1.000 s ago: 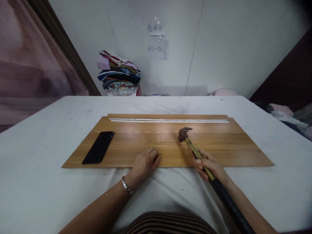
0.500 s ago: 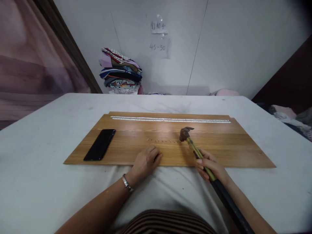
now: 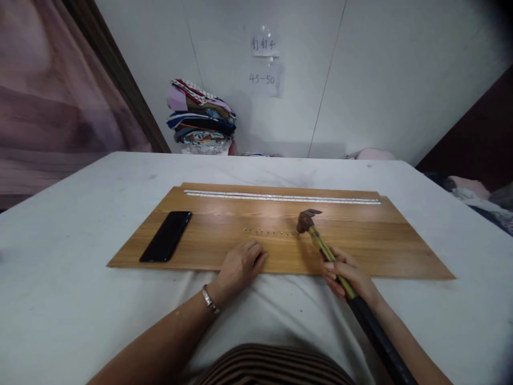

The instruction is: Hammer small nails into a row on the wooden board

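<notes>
My right hand grips a claw hammer partway along its yellow handle, below the head. Its rusty head is over the right end of a row of small nails, the claw turned away to the right. The nails stand in a wooden board. Near the board's front edge, my left hand rests with its fingers curled under, left of the hammer. Whatever may be inside those fingers is hidden. The hammer head hides part of the board behind it, and I cannot tell whether it touches a nail.
A black phone lies on the board's left part. Two white measuring strips run along the far edge. The board lies on a white table. Folded cloths are stacked behind, against a wall with paper notes.
The whole view has shifted slightly. Both hands and the hammer keep nearly the same place over the board.
</notes>
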`<state>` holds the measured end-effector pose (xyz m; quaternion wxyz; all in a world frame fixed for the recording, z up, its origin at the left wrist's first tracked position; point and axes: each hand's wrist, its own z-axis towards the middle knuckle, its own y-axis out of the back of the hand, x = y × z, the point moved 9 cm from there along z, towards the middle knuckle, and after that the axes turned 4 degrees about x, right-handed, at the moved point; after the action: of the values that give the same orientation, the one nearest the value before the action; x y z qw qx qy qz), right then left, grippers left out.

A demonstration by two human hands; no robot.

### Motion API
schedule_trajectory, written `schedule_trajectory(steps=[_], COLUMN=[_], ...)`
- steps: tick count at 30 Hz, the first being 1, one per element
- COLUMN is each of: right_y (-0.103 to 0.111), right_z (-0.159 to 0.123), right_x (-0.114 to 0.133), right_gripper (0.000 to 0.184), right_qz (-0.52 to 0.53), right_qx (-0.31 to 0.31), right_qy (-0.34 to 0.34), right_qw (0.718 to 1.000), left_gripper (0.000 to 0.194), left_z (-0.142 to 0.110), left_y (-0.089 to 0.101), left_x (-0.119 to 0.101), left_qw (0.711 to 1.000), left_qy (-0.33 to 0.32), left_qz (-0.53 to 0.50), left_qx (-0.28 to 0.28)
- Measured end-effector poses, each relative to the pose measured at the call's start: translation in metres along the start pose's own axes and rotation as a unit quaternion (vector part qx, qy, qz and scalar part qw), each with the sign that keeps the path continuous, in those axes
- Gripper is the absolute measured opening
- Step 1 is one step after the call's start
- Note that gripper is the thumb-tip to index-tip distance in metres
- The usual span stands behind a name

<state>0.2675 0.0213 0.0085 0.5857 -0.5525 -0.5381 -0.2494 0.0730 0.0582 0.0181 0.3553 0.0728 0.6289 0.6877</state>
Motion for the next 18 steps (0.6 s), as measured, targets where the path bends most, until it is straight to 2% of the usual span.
schedule_trajectory(steps=[6, 11, 18], right_y=[0.0012, 0.0003, 0.0014], right_z=[0.0028, 0.0014, 0.0028], right_x=[-0.0042, -0.0007, -0.0040], right_gripper=[0.030, 0.036, 0.027], right_qz=[0.007, 0.012, 0.004], right_qx=[-0.001, 0.004, 0.003], right_qy=[-0.006, 0.002, -0.003], right_qw=[1.000, 1.000, 1.000], left_gripper=[0.021, 0.021, 0.020], left_z=[-0.0003, -0.0005, -0.0006], left_y=[0.0002, -0.0003, -0.0007], left_x=[0.0008, 0.0008, 0.0010], left_qw=[1.000, 1.000, 1.000], left_qy=[0.004, 0.001, 0.004], left_qz=[-0.005, 0.007, -0.003], left_qx=[-0.005, -0.002, 0.001])
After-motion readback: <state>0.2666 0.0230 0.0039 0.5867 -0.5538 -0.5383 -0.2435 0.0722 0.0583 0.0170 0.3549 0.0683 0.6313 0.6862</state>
